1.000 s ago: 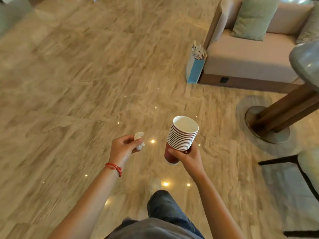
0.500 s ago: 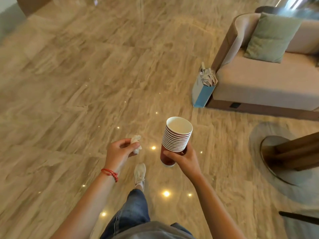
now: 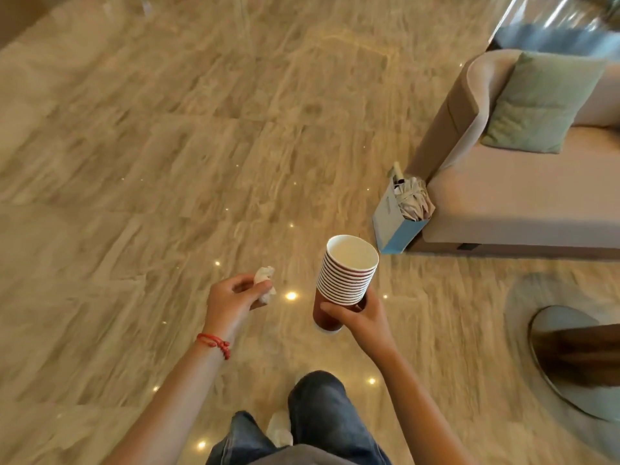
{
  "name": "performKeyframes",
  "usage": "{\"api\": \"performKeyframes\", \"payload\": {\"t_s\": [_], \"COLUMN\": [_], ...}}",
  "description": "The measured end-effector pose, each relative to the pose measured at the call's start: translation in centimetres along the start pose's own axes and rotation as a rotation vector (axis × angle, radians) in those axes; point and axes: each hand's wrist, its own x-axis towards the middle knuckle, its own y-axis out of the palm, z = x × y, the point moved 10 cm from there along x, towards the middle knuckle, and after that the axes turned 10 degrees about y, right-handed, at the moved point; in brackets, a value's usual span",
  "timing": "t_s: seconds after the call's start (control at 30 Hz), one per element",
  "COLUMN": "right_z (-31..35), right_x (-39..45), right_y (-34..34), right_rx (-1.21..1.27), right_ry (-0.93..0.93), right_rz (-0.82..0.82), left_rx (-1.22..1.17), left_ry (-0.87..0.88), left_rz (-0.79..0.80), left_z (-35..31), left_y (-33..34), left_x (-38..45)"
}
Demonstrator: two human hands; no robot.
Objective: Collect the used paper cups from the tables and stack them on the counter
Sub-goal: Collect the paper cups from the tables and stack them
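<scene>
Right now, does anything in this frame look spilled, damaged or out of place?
Nothing spilled. The right hand holds the cup stack slightly tilted; the left hand pinches a crumpled tissue. A paper-stuffed blue bag stands against the sofa.

cups (image 3: 345, 280): dark red, white inside | tissue (image 3: 265, 283): white | bracelet (image 3: 214, 344): red | floor (image 3: 167, 162): beige marble veining | cushion (image 3: 540, 102): sage green | bag (image 3: 392, 219): light blue

- No lettering, number, brand or sign can be read anywhere in the head view.
- The stack of red paper cups with white rims (image 3: 345, 280) shows no legible print.
- The pale blue paper bag (image 3: 391, 226) shows none either.
</scene>
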Motion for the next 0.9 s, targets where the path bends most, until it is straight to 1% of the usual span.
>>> {"api": "performKeyframes", "payload": {"t_s": [0.17,0.27,0.43,0.57,0.7,0.9], "right_z": [3.8,7.1,15.0,19.2,22.2,28.6], "right_x": [11.6,19.7,31.5,40.0,49.1,65.0], "right_y": [0.0,-0.3,-2.3,-3.0,-2.1,-0.2], "right_rx": [-0.01,-0.005,-0.002,0.029,0.043,0.051], "right_ry": [-0.002,-0.028,-0.037,-0.026,-0.006,-0.006], "right_rz": [-0.004,-0.008,-0.029,-0.053,-0.041,-0.022], "left_rx": [-0.004,-0.016,-0.045,-0.013,-0.013,-0.027], "left_ry": [-0.002,0.012,0.03,0.046,0.045,0.024], "left_rz": [0.02,-0.003,-0.014,-0.014,0.006,0.006], "left_z": [-1.4,-3.3,-9.5,-12.8,-14.1,-16.7], "left_y": [3.5,5.7,9.1,11.4,14.2,17.7], "left_x": [11.9,19.9,32.1,41.0,50.1,67.1]}}
